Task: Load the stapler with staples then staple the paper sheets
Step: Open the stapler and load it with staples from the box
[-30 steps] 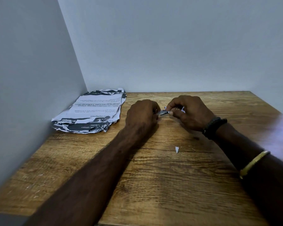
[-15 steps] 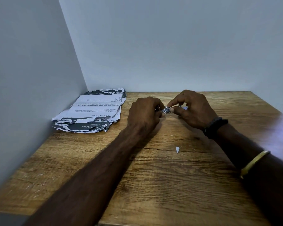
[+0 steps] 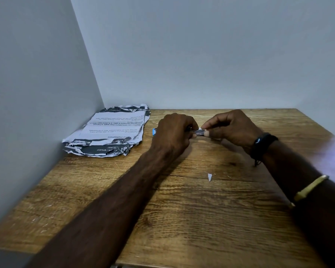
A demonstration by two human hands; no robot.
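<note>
- Plain grey walls meet in the far left corner behind a wood-grain table (image 3: 182,219), where the work takes place.
- Stapler (image 3: 154,131): mostly hidden inside the left hand (image 3: 175,133); only a blue end shows at the left edge of the fist. The left grip is clenched around it, just above the table.
- Staple strip (image 3: 199,131): a short silvery bar spans the gap between the two hands. The right hand (image 3: 231,128) pinches its right end between thumb and forefinger; the right grip is closed on the strip.
- Paper sheets (image 3: 112,130): a ragged printed stack lies in the far left corner against the wall, just left of the left hand, untouched.
- Judged step: feeding the strip into the stapler's magazine. Whether the strip has entered the channel cannot be told; the left fist covers the joint.
- Procedure: steady the stapler body. Keep the strip in line with the channel, legs down. Push from the end with light pressure; squeezing mid-strip may snap it.
- Risk: a tilted strip may jam or break into loose pieces.
- A small white paper scrap (image 3: 209,176) lies near, clear of the work.
</note>
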